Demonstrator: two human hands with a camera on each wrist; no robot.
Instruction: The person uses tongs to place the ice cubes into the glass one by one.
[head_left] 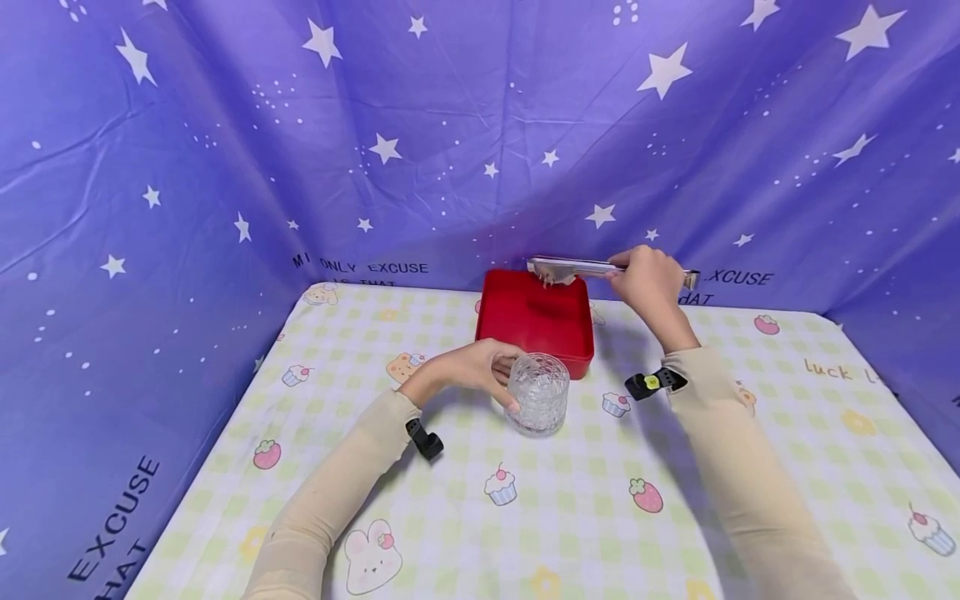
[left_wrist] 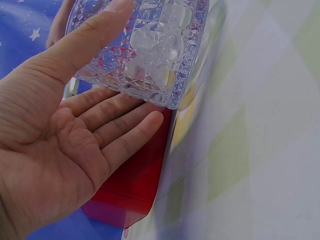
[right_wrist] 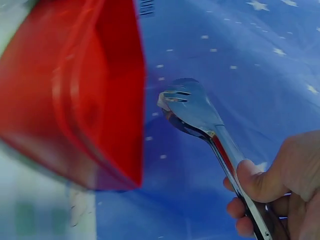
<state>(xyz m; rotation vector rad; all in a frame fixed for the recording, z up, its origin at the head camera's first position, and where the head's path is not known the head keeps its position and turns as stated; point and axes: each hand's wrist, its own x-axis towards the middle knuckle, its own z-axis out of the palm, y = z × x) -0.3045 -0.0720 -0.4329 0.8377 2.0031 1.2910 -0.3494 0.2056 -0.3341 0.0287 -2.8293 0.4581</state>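
My left hand (head_left: 476, 367) holds a clear textured glass (head_left: 542, 398) upright on the table, thumb against its side; several rounded clear pieces seem to show through the wall. My right hand (head_left: 648, 279) grips metal serving tongs (right_wrist: 225, 150) by the handles, their slotted head above the far edge of a red box (head_left: 579, 365). In the right wrist view the tongs' jaws are nearly together, with a small whitish piece (right_wrist: 162, 101) at the tip; its kind cannot be told. The open box stands just behind the glass.
A checked tablecloth (head_left: 420, 517) printed with cupcakes and strawberries covers the table. Purple-blue curtains (head_left: 450, 108) with white stars hang close behind the box and along both sides. Black straps (head_left: 426, 439) are on both wrists.
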